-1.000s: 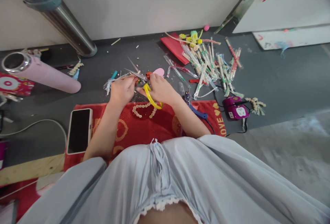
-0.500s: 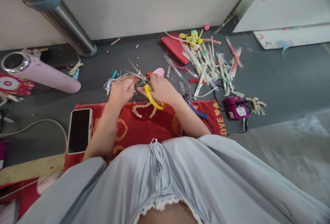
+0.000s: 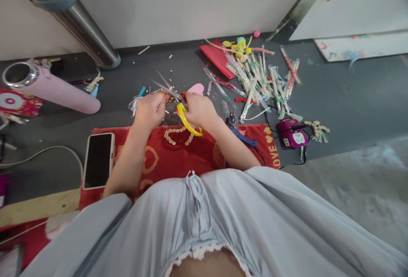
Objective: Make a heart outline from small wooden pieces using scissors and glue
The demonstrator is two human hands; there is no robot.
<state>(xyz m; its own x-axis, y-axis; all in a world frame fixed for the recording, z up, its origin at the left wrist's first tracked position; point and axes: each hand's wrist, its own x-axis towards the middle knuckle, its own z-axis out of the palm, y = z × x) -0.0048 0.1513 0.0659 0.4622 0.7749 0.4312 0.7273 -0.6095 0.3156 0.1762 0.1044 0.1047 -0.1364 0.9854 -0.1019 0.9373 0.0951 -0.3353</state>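
My right hand [image 3: 200, 109] is closed on a pair of scissors with yellow handles [image 3: 184, 119]. Their blades [image 3: 165, 88] are spread apart and point up and left. By the right fingertips shows a small red bit that I cannot make out. My left hand [image 3: 149, 110] faces it, fingers pinched together close to the blades. Whatever it pinches is too small and hidden to name. Crumbs and short pieces are scattered on the grey surface under the hands. A beige wavy braided strip [image 3: 174, 135] lies below them on the red towel [image 3: 181, 155].
At left are a pink tumbler [image 3: 63, 89] and a phone [image 3: 99, 161]. Right of the hands lie many wrapped sticks [image 3: 251, 77], a red envelope [image 3: 218, 58], a blue-handled tool [image 3: 244, 137] and a purple box [image 3: 292, 133]. A metal pipe [image 3: 92, 34] stands behind.
The scissor blades have moved slightly up and left, and the handles have shifted a little with the right hand. The left hand stays nearly in place.
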